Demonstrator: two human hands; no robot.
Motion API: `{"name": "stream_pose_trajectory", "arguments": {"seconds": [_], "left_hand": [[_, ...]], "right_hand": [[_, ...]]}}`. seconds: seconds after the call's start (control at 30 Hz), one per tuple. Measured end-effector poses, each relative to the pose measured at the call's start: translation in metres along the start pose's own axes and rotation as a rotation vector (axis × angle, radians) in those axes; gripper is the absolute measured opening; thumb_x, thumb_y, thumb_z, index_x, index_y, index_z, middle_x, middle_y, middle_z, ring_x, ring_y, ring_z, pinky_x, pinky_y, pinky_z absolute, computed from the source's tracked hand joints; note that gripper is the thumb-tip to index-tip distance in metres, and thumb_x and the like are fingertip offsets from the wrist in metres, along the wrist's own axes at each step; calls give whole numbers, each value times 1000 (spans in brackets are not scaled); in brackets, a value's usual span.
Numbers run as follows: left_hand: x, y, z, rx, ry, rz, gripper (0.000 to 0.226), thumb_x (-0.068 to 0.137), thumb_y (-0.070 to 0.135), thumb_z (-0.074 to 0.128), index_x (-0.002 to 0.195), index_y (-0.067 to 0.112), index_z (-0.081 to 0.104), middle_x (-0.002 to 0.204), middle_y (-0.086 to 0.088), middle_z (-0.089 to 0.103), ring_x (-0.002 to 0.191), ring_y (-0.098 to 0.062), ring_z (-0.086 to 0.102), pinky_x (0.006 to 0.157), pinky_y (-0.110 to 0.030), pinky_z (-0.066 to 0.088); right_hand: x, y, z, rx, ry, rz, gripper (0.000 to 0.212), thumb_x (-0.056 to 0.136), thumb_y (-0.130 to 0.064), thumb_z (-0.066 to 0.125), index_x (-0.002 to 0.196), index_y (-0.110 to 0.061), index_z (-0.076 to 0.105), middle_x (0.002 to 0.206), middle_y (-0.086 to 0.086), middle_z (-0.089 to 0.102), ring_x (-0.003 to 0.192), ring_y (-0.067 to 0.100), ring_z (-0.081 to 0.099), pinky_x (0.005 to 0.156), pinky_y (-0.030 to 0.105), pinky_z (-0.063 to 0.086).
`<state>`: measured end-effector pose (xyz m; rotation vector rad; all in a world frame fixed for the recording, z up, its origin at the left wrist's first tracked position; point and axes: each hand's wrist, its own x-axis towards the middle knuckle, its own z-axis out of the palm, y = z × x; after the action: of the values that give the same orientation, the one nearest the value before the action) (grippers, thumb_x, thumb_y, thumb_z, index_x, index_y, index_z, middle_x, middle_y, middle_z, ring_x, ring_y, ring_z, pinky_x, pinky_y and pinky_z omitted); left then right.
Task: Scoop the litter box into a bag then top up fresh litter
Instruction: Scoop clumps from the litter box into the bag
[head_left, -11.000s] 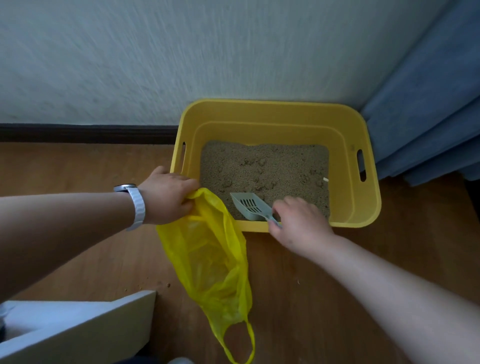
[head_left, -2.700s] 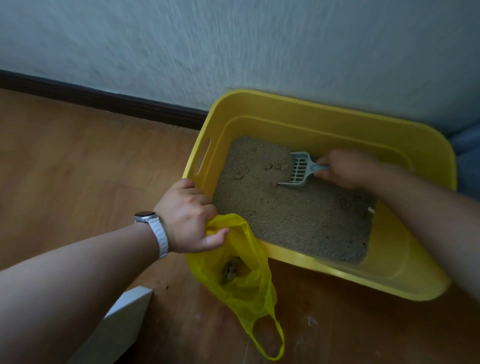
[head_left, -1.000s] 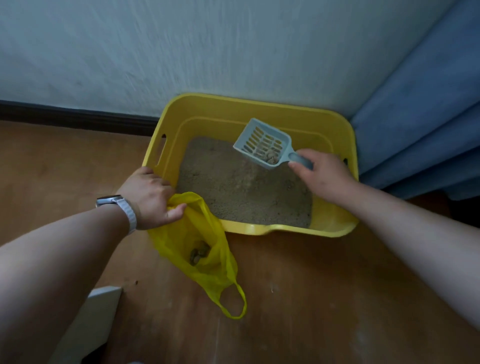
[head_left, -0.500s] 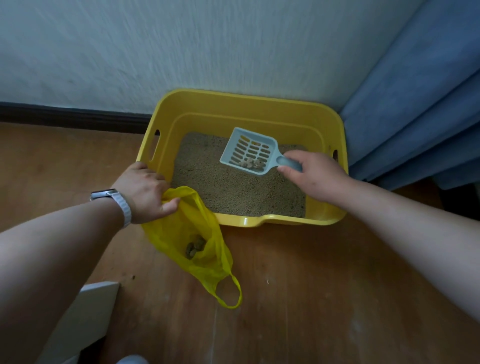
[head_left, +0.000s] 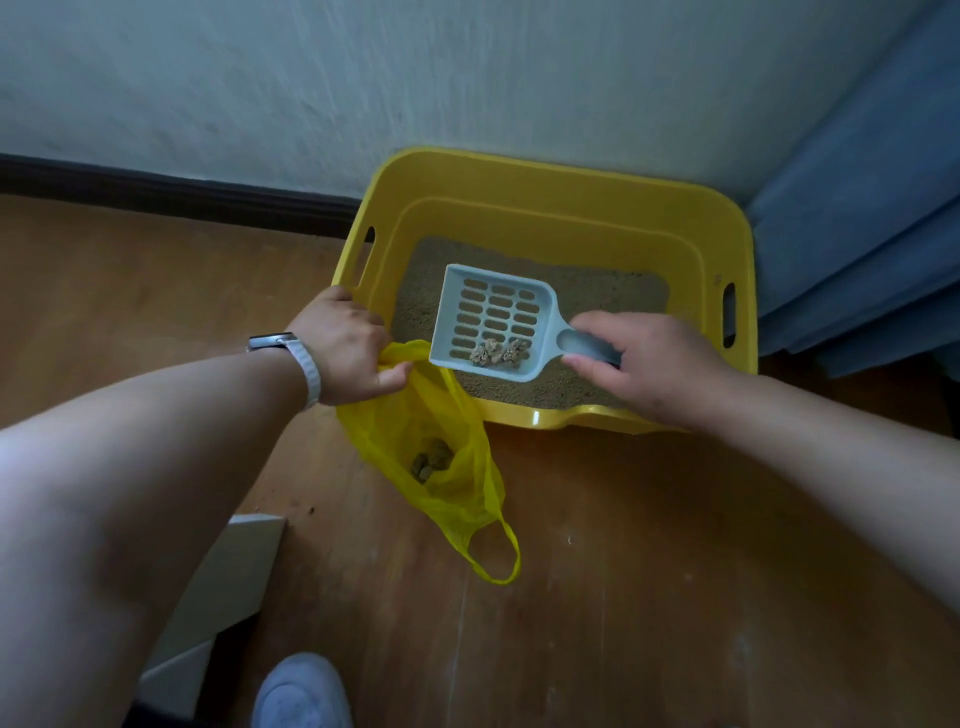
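Head view: clumps were bagged at 7 o'clock, yellow bag pinched by the left hand; more were held in the litter scoop gripped by the right hand. Topping up was not started.

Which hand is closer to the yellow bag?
Left. The left hand grips the top of the yellow bag; the right hand holds the scoop over the litter box, farther right.

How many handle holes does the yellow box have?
2. One hole is in the yellow box's left wall, beside the left hand; the other hole is in its right wall.
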<state>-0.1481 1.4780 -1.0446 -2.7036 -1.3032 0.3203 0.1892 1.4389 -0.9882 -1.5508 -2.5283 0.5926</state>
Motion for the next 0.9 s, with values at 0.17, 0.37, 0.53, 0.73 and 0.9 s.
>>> {"name": "stream_pose_trajectory", "arguments": {"seconds": [0.17,0.37,0.53,0.73,0.9], "left_hand": [[1,0,-1,-18,-10,8,72,80,68,6,68,23,61,66,5,59,63,-19,53,80,-36,35],[-1,-5,-1,-20,-28,78,45,79,56,25,70,24,56,76,5,63,73,-24,60,83,-35,34],[1,-2,2,-56,38,9,70,83,67,9,68,22,60,70,2,63,71,-25,59,85,-37,35],[0,0,3,-48,45,-13,65,83,67,16,62,18,55,61,1,55,60,-24,51,81,-37,34],[0,1,1,-48,39,-16,65,82,67,14,63,20,54,61,3,54,60,-22,48,83,-37,34]], "right_hand": [[4,-17,17,-73,4,-199,33,93,-45,52,116,-22,61,87,-1,68,75,25,63,57,31,43],[19,-35,43,-150,-11,-400,36,87,-48,36,97,-22,58,74,-2,65,64,26,63,46,31,45],[31,-40,55,-183,10,-475,33,87,-42,36,91,-19,59,70,2,60,59,29,61,42,31,41],[33,-41,61,-222,64,-517,31,93,-34,38,85,-15,60,66,5,55,54,29,55,42,30,34],[31,-40,61,-266,105,-535,23,91,-27,46,79,-14,60,65,6,53,54,28,53,47,29,25]]}}
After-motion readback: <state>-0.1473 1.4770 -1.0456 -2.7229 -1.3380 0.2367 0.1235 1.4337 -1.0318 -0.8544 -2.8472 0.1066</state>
